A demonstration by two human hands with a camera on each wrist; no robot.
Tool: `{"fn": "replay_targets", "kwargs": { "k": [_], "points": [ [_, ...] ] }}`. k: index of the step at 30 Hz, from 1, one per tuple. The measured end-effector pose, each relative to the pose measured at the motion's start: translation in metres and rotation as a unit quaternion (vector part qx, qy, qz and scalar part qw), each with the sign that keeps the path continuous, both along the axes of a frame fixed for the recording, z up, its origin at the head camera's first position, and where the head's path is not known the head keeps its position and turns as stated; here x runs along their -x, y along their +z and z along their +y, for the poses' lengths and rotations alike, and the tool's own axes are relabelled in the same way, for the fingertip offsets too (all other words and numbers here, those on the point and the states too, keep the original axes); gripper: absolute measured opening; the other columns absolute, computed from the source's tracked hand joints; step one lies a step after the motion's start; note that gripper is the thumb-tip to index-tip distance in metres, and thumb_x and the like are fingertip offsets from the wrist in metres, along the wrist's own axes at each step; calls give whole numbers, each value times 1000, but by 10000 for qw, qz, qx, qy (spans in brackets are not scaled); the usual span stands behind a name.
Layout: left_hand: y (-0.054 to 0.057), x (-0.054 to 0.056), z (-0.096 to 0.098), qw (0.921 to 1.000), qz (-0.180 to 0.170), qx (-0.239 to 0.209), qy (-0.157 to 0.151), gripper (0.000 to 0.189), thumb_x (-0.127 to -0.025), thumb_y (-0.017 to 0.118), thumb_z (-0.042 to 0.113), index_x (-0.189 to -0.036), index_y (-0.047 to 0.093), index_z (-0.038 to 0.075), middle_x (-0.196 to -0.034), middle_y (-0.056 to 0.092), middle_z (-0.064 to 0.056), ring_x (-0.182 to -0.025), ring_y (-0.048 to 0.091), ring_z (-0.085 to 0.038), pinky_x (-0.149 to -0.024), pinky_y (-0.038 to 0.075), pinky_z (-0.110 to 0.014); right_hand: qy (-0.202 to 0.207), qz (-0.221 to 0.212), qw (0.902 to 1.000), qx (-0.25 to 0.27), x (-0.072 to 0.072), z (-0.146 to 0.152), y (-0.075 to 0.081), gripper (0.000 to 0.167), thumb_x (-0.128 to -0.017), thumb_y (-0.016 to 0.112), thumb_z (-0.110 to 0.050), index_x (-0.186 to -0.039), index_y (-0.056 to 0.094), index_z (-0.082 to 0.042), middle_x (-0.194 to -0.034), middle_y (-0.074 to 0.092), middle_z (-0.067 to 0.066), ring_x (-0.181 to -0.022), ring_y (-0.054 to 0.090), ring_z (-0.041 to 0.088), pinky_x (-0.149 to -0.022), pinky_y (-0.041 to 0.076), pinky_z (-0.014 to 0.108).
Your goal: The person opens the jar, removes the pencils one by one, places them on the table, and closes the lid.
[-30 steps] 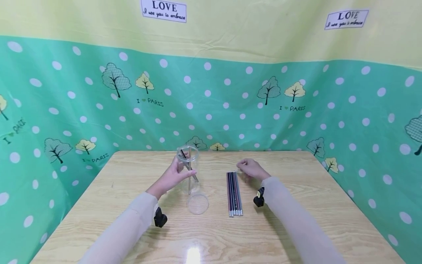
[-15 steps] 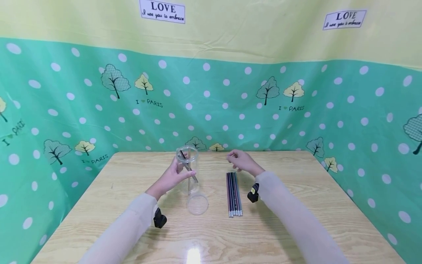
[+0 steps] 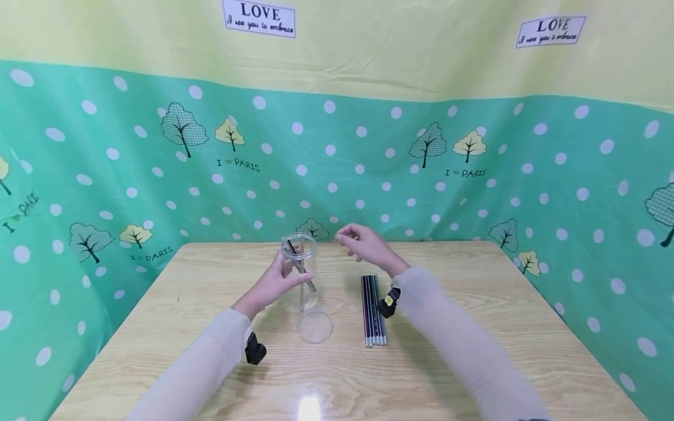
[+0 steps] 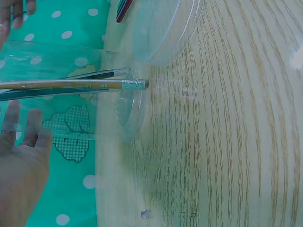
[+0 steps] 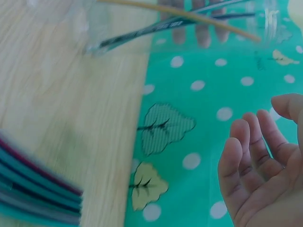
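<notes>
My left hand [image 3: 274,282] grips a clear cylindrical jar [image 3: 310,268] upright at the table's left middle, fingers behind it and thumb across the front. Inside lean a wood-coloured pencil [image 4: 94,85] with an eraser end and some dark pencils [image 5: 158,29]; overlap hides how many. My right hand [image 3: 368,245] is raised to the right of the jar, apart from it. In the right wrist view its fingers bend loosely, the thumb stands off, and nothing shows between them. Below it, several dark pencils [image 3: 373,310] lie side by side, eraser ends towards me.
A clear round lid [image 3: 316,326] lies flat in front of the jar. The wooden table [image 3: 221,374] ends at the back against a green and yellow printed cloth [image 3: 337,146]. Black wrist cameras [image 3: 389,303] hang under both sleeves.
My right hand has moved left and up, from beside the pencils' far ends towards the jar's mouth. The left hand, jar, lid and row of pencils have stayed in place.
</notes>
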State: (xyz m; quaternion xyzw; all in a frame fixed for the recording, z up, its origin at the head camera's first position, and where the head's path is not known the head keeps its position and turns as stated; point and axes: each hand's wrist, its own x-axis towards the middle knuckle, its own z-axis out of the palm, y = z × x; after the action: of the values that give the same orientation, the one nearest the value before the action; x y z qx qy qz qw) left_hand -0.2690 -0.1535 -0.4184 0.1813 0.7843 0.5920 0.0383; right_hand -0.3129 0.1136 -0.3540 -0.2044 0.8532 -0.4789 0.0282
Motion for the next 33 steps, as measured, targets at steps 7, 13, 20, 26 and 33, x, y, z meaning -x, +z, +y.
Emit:
{"fn": "replay_targets", "kwargs": {
  "k": [7, 13, 20, 26, 33],
  "points": [
    [-1, 2, 0, 10000, 67, 26, -65, 87, -93, 74, 32, -156, 15, 35, -158, 33, -13, -145, 29, -41, -109, 28, -68, 148, 72, 9996, 216, -4, -17, 10, 33, -101, 59, -40, -122, 64, -14, -102, 63, 5, -92, 65, 34, -71, 58, 43],
    [-1, 2, -1, 9999, 81, 2, -115, 86, -94, 73, 29, -157, 14, 36, -158, 32, -11, -145, 28, -39, -110, 27, -68, 291, 186, 9993, 150, -6, -28, 17, 36, -100, 60, -44, -123, 65, -16, -105, 63, 8, -91, 65, 33, -67, 57, 35],
    [1, 1, -2, 9999, 44, -55, -154, 87, -95, 72, 28, -157, 12, 37, -160, 29, -7, -146, 26, -38, -111, 26, -68, 286, 221, 9993, -17, -8, -43, 27, 35, -98, 63, -46, -119, 66, -19, -106, 64, 3, -87, 63, 24, -66, 56, 32],
    [0, 0, -3, 9999, -44, 40, -119, 88, -96, 71, 29, -158, 9, 38, -164, 21, -8, -148, 19, -41, -112, 21, -69, 255, 244, 9990, -270, -6, -55, 29, 33, -96, 67, -44, -117, 68, -18, -106, 64, -1, -79, 60, 19, -63, 55, 31],
    [-2, 2, -3, 9999, 25, -25, -162, 85, -95, 71, 30, -158, 14, 35, -163, 22, -9, -148, 18, -42, -111, 20, -70, 149, 151, 9992, -329, -3, -63, 29, 30, -96, 68, -41, -114, 69, -17, -104, 64, 0, -83, 62, 24, -66, 56, 36]
  ]
}}
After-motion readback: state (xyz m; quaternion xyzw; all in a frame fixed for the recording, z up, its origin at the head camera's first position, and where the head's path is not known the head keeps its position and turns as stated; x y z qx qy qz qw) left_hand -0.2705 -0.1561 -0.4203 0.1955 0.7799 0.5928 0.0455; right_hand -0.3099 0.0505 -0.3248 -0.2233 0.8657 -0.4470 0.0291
